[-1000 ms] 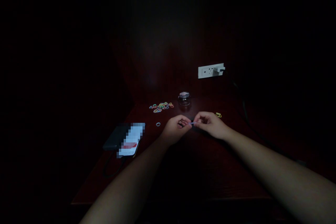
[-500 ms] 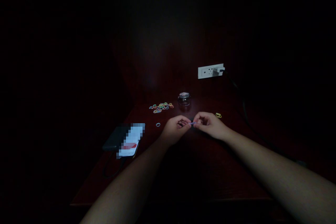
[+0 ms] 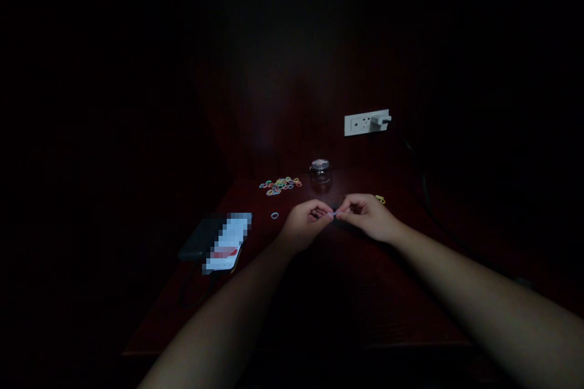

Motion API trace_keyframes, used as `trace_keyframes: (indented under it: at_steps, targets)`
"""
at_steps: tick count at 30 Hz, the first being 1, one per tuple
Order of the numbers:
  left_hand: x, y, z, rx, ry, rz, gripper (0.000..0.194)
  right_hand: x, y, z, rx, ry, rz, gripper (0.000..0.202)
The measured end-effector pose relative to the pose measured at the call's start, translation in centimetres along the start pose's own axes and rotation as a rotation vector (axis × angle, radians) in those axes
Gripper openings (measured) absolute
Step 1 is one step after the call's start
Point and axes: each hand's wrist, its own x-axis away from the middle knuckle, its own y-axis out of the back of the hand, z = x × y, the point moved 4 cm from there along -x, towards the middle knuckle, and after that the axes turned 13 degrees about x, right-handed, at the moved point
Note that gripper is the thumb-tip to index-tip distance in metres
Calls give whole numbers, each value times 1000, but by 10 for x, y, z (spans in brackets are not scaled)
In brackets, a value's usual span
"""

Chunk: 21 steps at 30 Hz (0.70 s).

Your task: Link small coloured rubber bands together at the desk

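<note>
A small purple hair tie [image 3: 335, 214] is pinched between my two hands above the dark red table. My left hand [image 3: 306, 223] grips its left end with thumb and fingers closed. At the other end, the fingertips of my right hand [image 3: 366, 216] are closed on it; much of the band is hidden by fingers. One bluish hair tie [image 3: 274, 216] lies alone to the left of my left hand. Behind it spreads a pile of colourful hair ties [image 3: 280, 186]. Several yellow hair ties [image 3: 380, 199] sit just behind my right hand, partly covered by it.
A clear lidded jar [image 3: 320, 171] stands at the back of the table [image 3: 319, 304]. On the left lie a lit phone [image 3: 228, 246] and a dark box-shaped object [image 3: 201, 240] with a cable. A wall socket [image 3: 366, 123] holds a charger, its cord running down the right side.
Both hands have come very slightly closer together, and less of the purple hair tie shows between the fingertips. The other things lie where they were.
</note>
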Motion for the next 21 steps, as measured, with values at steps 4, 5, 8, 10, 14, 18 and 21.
trace_keyframes:
  at_steps: [4, 5, 8, 10, 14, 18, 21]
  targets:
    - [0, -1, -2, 8, 0, -3, 20, 0, 0, 1, 15, 19, -2, 30]
    - [0, -1, -2, 10, 1, -3, 20, 0, 0, 1, 17, 19, 1, 30]
    - [0, -1, -2, 13, 6, -6, 20, 0, 0, 1, 11, 18, 2, 28]
    - [0, -1, -1, 19, 9, -7, 19, 0, 0, 1, 10, 22, 4, 27]
    - [0, -1, -1, 28, 16, -6, 19, 1, -2, 3, 28, 24, 24, 27]
    - [-1, -1, 0, 31, 16, -6, 20, 2, -3, 3, 21, 12, 32, 28]
    - [-1, -1, 0, 33, 13, -2, 20, 1, -3, 2, 21, 10, 32, 29]
